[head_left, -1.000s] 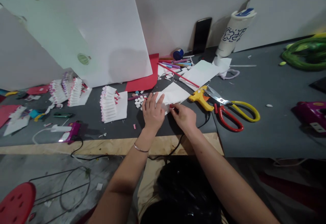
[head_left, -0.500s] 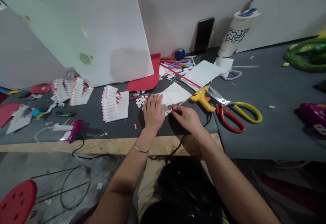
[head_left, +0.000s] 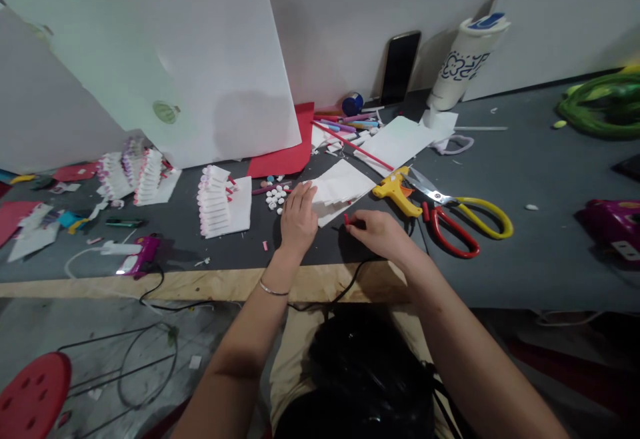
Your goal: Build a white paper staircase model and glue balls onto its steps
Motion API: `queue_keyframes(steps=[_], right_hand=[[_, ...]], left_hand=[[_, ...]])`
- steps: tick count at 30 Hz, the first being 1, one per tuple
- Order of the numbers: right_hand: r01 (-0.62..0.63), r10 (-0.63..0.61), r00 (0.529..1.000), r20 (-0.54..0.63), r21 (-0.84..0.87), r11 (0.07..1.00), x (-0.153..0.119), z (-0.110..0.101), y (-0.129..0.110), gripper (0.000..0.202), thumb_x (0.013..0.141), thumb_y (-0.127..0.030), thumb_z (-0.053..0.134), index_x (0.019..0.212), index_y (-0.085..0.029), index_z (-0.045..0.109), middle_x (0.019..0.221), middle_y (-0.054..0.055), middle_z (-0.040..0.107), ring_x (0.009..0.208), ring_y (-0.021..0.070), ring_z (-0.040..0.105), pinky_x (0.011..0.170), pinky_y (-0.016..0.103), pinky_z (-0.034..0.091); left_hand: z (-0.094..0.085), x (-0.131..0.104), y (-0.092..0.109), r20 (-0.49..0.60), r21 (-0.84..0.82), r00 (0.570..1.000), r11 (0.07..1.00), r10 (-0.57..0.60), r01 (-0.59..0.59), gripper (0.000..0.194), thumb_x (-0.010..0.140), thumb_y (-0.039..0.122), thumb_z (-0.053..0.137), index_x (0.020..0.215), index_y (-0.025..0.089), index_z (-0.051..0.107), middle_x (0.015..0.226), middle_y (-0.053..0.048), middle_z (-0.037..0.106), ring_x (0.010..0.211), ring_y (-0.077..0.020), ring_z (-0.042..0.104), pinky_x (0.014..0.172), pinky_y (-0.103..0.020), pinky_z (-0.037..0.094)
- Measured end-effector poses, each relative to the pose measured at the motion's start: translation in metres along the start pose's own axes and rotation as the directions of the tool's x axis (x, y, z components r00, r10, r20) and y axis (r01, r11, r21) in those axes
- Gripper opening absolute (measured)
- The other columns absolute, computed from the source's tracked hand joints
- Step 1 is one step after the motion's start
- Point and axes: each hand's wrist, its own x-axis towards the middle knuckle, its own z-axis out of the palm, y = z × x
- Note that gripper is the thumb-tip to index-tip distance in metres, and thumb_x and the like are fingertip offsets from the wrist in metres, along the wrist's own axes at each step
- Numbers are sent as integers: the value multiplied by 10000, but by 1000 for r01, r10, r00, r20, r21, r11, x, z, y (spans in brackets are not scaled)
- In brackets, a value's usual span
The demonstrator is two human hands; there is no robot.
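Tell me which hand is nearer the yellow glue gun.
Right. The right hand lies just below-left of the yellow glue gun, pinching a small red piece; the left hand rests farther left on white paper.

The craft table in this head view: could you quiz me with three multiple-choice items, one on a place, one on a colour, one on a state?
1. Where do the scissors lie?
A. right of the yellow glue gun
B. on the red stool
C. under the white board

2. What colour is the small piece in the right hand?
A. green
B. red
C. blue

3. How is the left hand?
A. lifted high
B. holding scissors
C. flat on white paper

Answers: 1 A, they lie beside its nozzle; 2 B, a red tip shows at the fingertips; 3 C, its fingers press the sheet.
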Motion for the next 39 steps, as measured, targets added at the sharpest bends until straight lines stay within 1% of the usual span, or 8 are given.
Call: queue_keyframes(steps=[8,11,14,16,19,26,31,39], right_hand=[[49,-47,997,60,-20,999,-12,-10,-1,125,822,-187,633,883,-208,741,846,36,764,751,175,687,667,255,460],[55,-55,998,8,-1,998,-20,-22,6,158,859,-209,589,922,-206,734,876,40,765,763,176,692,669,259,478],[37,-37,989,-141,-2,999,-29,-42,23,190,879,-261,549,928,-216,727,864,40,761,741,187,688,645,275,482],[-24,9,969,-246,-59,998,-35,-55,37,204,876,-296,540,898,-212,725,803,43,748,677,192,669,603,284,465],[-94,37,956,-291,-187,978,-40,-65,50,226,882,-320,528,901,-202,719,750,51,719,624,201,635,567,294,446],[-42,-153,941,-303,-553,832,-27,-46,47,284,896,-275,539,1127,-134,623,1085,178,667,976,323,587,797,410,478],[-140,-87,942,-323,-619,773,-7,-36,47,416,875,-278,566,1236,-73,549,1042,204,621,950,332,568,751,400,477],[-146,-21,968,-250,-626,766,4,-49,38,280,874,-206,501,1076,-64,633,986,196,612,838,283,604,685,343,451]], left_hand=[[-5,9,-14,-65,-144,993,986,-94,84,548,813,34,435,1344,163,482,1368,-145,566,1322,-221,488,1136,-409,390],[-10,17,-24,19,-212,990,967,-137,138,559,824,42,447,1357,205,492,1354,-107,590,1276,-216,529,1115,-405,413],[-13,26,-35,125,-286,983,943,-137,167,587,817,40,464,1372,227,496,1391,-86,576,1281,-220,526,1106,-414,419],[-13,31,-42,215,-338,972,927,-90,160,577,814,44,470,1356,234,523,1395,-72,579,1284,-219,525,1112,-424,410],[-12,38,-50,316,-413,947,891,-53,188,529,826,70,473,1324,227,560,1377,-69,597,1255,-212,551,1094,-421,428],[-9,50,-59,422,-525,906,817,6,239,547,824,70,464,1334,243,552,1375,-84,586,1114,-196,623,964,-383,505],[-6,57,-62,410,-519,911,834,49,189,520,832,90,497,1321,258,555,1362,-98,574,1141,-219,588,974,-384,478],[-8,72,-64,350,-476,927,878,135,52,352,810,79,518,1117,219,618,1203,-94,633,1190,-234,547,1066,-428,396]])
